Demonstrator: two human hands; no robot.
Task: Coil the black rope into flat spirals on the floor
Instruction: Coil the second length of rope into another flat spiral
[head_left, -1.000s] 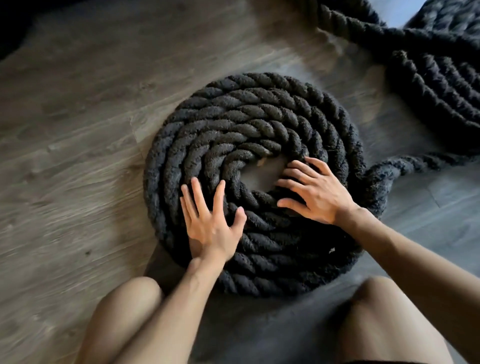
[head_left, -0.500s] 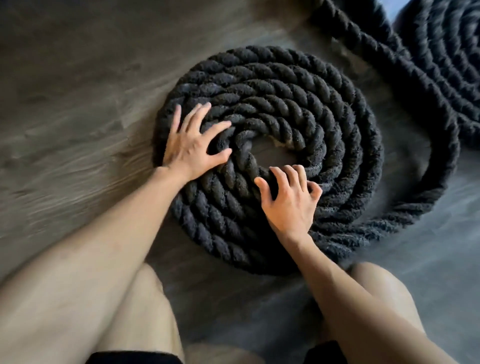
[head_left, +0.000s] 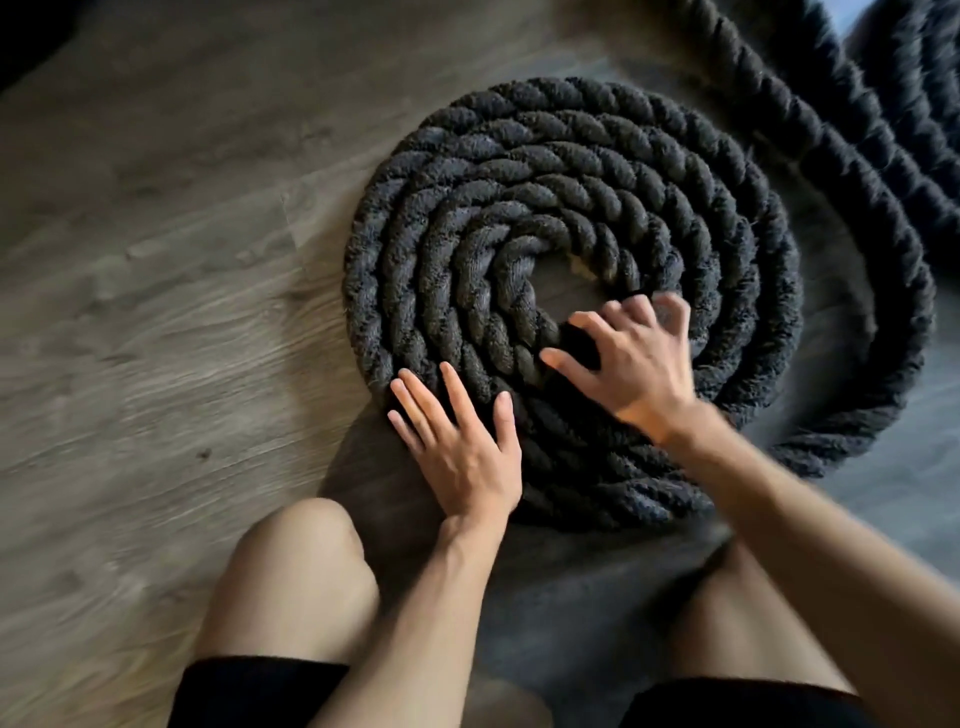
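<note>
Person kneeling on the wooden floor (head_left: 156, 270), bare knees either side of the near edge of the work. Black shorts at the bottom of view.

Black rope (head_left: 571, 171), thick and twisted, lies flat on the floor in a spiral directly ahead of the knees. Roughly six turns, packed touching one another. Small bare patch of floor at the centre; a pale spot shows at its far edge, too small to identify.

From the spiral's near right side the rope runs loose, curving out and around the right of the coil, apart from it, then away toward the top right. More rope (head_left: 914, 104) lies heaped in the top right corner, partly out of view.

Left hand (head_left: 462, 447): fingers straight and together, thumb out, palm down. It presses on the outer turns at the near left edge of the spiral, heel of the hand over the floor. Nothing gripped.

Right hand (head_left: 634, 364): fingers spread and slightly bent, resting on the inner turns just near of the centre hole. Fingertips blurred. Nothing clasped as far as I can see; hand lies released on top of the rope.
</note>
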